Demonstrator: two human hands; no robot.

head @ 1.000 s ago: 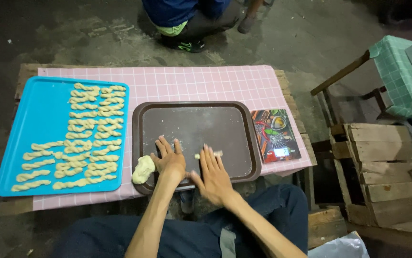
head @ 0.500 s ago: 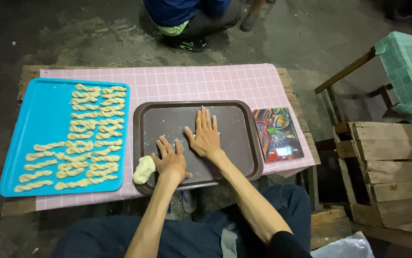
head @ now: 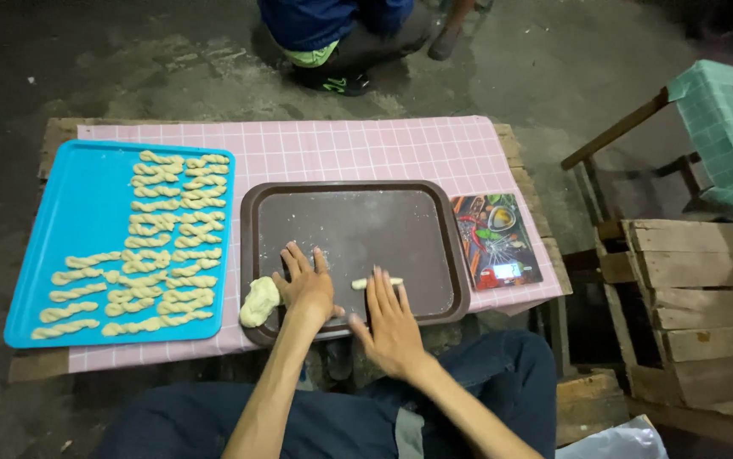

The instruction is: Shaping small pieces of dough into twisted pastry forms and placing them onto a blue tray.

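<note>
Pink checked cloth (head: 366,149) covers the low table. Left of the dark brown tray (head: 358,191), a blue tray (head: 86,212) holds roughly thirty finished twists. One dough lump (head: 259,301) waits at the brown tray's left rim. The left hand (head: 305,282) and right hand (head: 390,316) lie flat, fingers spread, the right over one thin dough rope (head: 377,282).

Brown tray (head: 434,255), pink checked tablecloth (head: 366,149)

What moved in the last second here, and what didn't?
The right hand slid up the brown tray, then back to its near edge, fingertips now on a small dough strip. The left hand stayed flat beside the dough lump. Blue tray of twists unchanged.
</note>
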